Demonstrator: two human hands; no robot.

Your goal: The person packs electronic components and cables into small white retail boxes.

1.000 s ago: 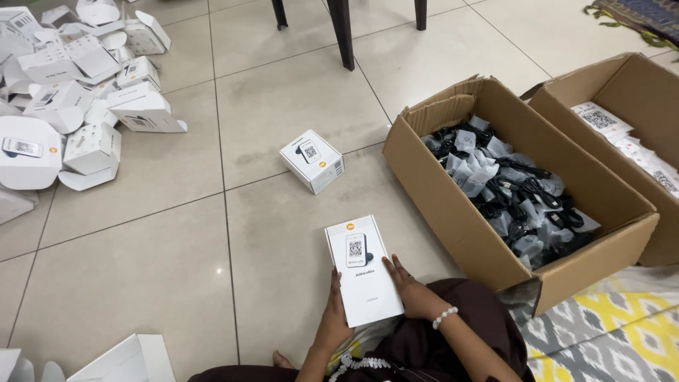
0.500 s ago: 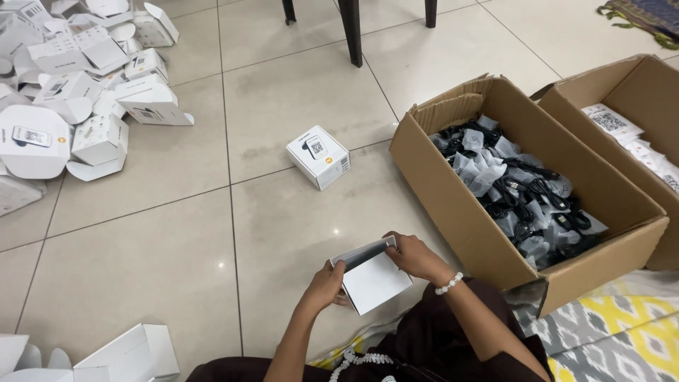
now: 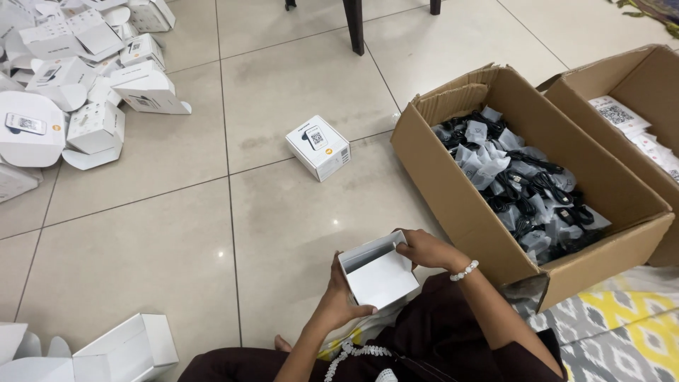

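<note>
A small white carton (image 3: 378, 272) sits between my two hands just above my lap, its open end facing up and towards me. My left hand (image 3: 339, 301) grips its near left corner from below. My right hand (image 3: 424, 249) pinches the flap at its far right edge; a white bead bracelet is on that wrist. A closed white carton (image 3: 318, 147) with a picture of a small device lies on the tiled floor ahead, apart from both hands.
A big cardboard box (image 3: 460, 205) of bagged black cables stands at my right. A second cardboard box (image 3: 640, 78) with printed cards is behind it. Several flattened white cartons (image 3: 78, 85) are heaped far left. More white cartons (image 3: 113, 350) lie near left. Chair legs (image 3: 353, 28) stand ahead.
The carton lay flat with its printed face up a second ago. My hands have turned it on end and opened it, and its hollow inside now shows.
</note>
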